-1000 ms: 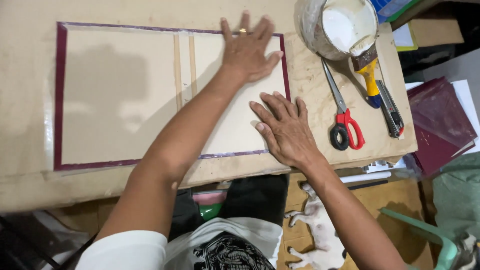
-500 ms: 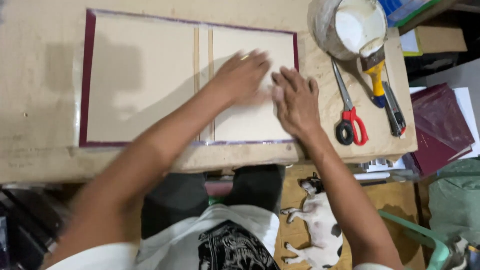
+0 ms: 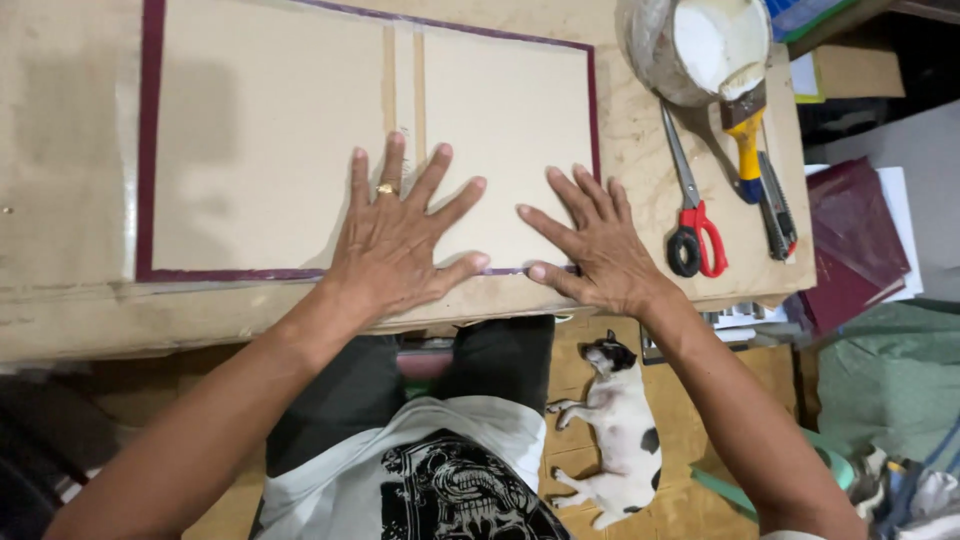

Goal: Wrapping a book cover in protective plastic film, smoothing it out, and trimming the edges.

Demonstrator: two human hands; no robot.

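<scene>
- A flat book cover (image 3: 270, 140) made of tan boards is laid open on the work table (image 3: 60, 310), with a dark red edge seen around it.
- Two big boards and a thin strip in the middle are seen on the cover.
- The cover is placed at the near edge of the table, right in front of the person.
- The left hand (image 3: 400, 245) is laid flat on the near part of the cover, over the middle strip, with the fingers spread wide. A ring is worn on one finger.
- The right hand (image 3: 600, 245) is laid flat at the near right corner of the cover, with the fingers spread too. Nothing is pinched by either hand.
- To the right of the cover, scissors with red and black handles (image 3: 690, 215) are laid on the table.
- Just right of the scissors, a brush with a yellow handle (image 3: 745, 130) and a cutter knife (image 3: 775, 215) are seen.
- At the far right, a round tub of white paste (image 3: 700, 40) is placed.
- Down on the floor, a black and white dog (image 3: 615, 420) is seen lying by the person's legs.
</scene>
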